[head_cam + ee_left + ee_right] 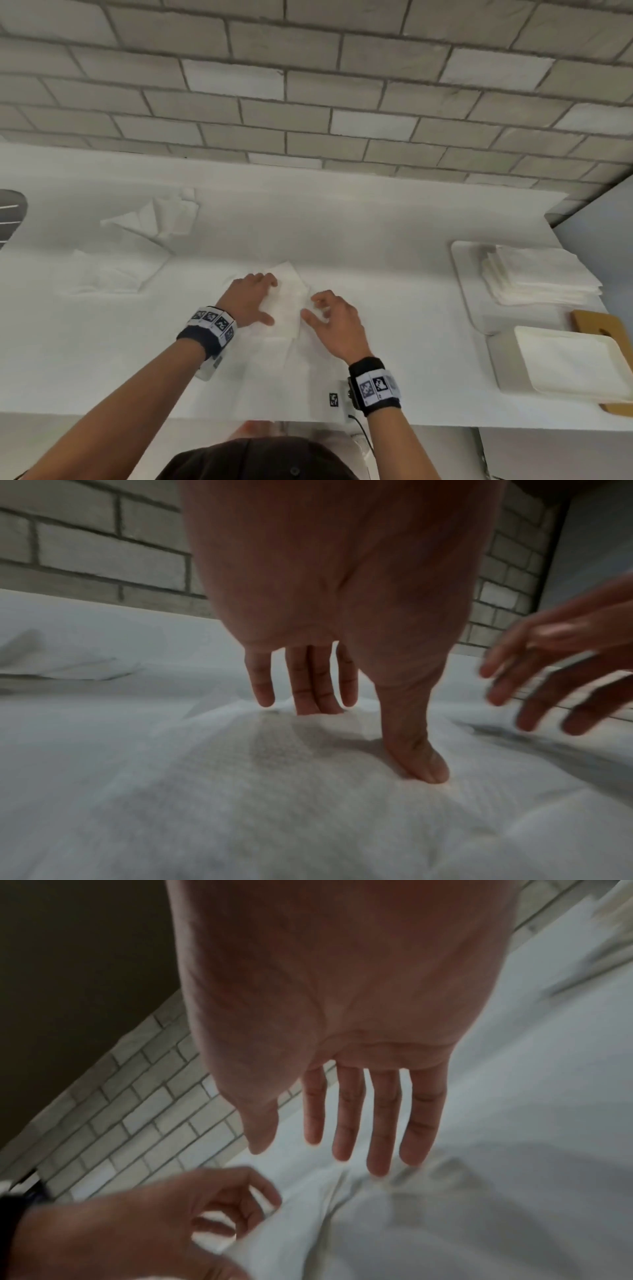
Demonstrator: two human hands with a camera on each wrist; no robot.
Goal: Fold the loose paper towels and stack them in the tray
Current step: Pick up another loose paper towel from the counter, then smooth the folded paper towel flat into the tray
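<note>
A white paper towel (289, 305) lies flat on the white counter in front of me. My left hand (265, 298) presses on its left part, and in the left wrist view its fingers (308, 691) and thumb are straight on the towel (274, 791). My right hand (311, 306) hovers just right of it with spread fingers (380, 1123), holding nothing, above the towel (428, 1218). Far right stands the tray (462, 274) with a stack of folded towels (541, 277). Loose crumpled towels (154, 219) lie at the far left, with another (109, 274) nearer me.
A stack of white square plates (565, 363) rests on a wooden board (596, 322) in front of the tray. A brick-tiled wall (308, 102) backs the counter. A dark object (10, 212) shows at the left edge. The counter's front edge (171, 416) is close to my body.
</note>
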